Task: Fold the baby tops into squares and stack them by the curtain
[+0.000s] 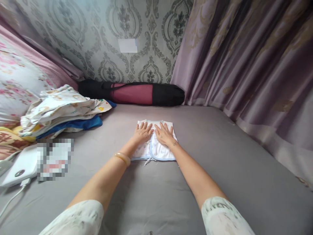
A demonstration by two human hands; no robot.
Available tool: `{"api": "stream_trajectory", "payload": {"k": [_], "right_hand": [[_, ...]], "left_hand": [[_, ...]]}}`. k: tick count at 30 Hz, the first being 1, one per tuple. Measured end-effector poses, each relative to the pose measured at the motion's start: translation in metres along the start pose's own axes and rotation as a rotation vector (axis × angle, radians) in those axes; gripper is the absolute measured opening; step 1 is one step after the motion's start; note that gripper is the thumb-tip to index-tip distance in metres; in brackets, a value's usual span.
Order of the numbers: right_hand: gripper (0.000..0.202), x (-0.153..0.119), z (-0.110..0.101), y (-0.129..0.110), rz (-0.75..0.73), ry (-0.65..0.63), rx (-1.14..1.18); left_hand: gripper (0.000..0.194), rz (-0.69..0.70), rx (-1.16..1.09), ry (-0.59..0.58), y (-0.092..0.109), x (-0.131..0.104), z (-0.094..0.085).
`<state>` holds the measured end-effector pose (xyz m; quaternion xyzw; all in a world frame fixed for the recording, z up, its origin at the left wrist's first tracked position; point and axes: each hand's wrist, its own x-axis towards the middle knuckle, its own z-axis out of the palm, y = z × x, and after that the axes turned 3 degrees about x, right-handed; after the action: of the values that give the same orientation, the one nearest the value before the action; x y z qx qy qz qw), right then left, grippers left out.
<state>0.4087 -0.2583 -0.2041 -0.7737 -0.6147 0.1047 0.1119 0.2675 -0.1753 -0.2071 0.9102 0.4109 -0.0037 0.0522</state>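
Observation:
A small white garment point(161, 151) with light blue trim lies flat on the grey sheet point(151, 189), its thin ties showing at the lower edge. On its upper left part rests my left hand point(143, 132), palm down with fingers spread. My right hand point(164, 133) lies palm down on the upper right part, fingers also spread. The two hands are side by side with a narrow gap between the fingertips. Neither hand grips the cloth.
Folded clothes point(66, 107) are piled at the left near a floral pillow point(17, 81). A white device point(23, 166) with a cable sits in front of them. A black and red long bag point(132, 93) lies along the wall. Purple curtains point(244, 55) hang at the right.

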Motion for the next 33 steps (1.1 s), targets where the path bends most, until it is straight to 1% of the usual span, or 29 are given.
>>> {"api": "stream_trajectory", "payload": {"k": [2, 6, 8, 11, 15, 20, 24, 27, 28, 30, 32, 33], "right_hand": [[0.053, 0.001, 0.0, 0.0, 0.003, -0.009, 0.017], [0.061, 0.002, 0.005, 0.0, 0.069, 0.076, 0.007], [0.064, 0.002, 0.008, -0.001, 0.099, 0.092, -0.017], [0.064, 0.004, 0.009, -0.002, 0.112, 0.072, -0.034], [0.065, 0.004, 0.006, -0.002, 0.125, 0.046, -0.019], [0.064, 0.003, 0.007, 0.0, 0.201, 0.087, -0.002], [0.065, 0.003, 0.007, 0.0, 0.198, 0.065, 0.006], [0.067, 0.002, 0.002, 0.0, 0.204, 0.023, 0.031], [0.067, 0.001, -0.001, 0.0, 0.203, 0.018, 0.037], [0.065, -0.001, -0.005, -0.002, 0.157, 0.059, 0.022], [0.06, -0.003, -0.007, -0.006, 0.048, 0.114, -0.013], [0.059, -0.004, -0.007, -0.008, -0.016, 0.123, -0.028]], "left_hand": [[0.061, 0.001, 0.001, 0.002, -0.001, -0.001, -0.001], [0.065, -0.067, 0.032, 0.146, -0.003, -0.004, 0.003], [0.069, -0.101, 0.041, 0.171, -0.004, -0.005, 0.007], [0.073, -0.12, 0.035, 0.128, -0.004, -0.004, 0.009], [0.073, -0.122, 0.001, 0.081, -0.007, -0.001, 0.006], [0.068, -0.098, -0.023, 0.084, -0.01, -0.004, 0.004], [0.07, -0.095, -0.019, 0.09, -0.012, -0.003, 0.007], [0.071, -0.098, -0.031, 0.048, -0.013, -0.002, 0.005], [0.071, -0.1, -0.035, 0.034, -0.013, -0.002, 0.003], [0.069, -0.089, -0.03, 0.045, -0.011, -0.003, -0.001], [0.065, -0.041, -0.01, 0.1, -0.006, -0.006, -0.005], [0.062, -0.007, -0.001, 0.126, -0.004, -0.007, -0.006]]}}
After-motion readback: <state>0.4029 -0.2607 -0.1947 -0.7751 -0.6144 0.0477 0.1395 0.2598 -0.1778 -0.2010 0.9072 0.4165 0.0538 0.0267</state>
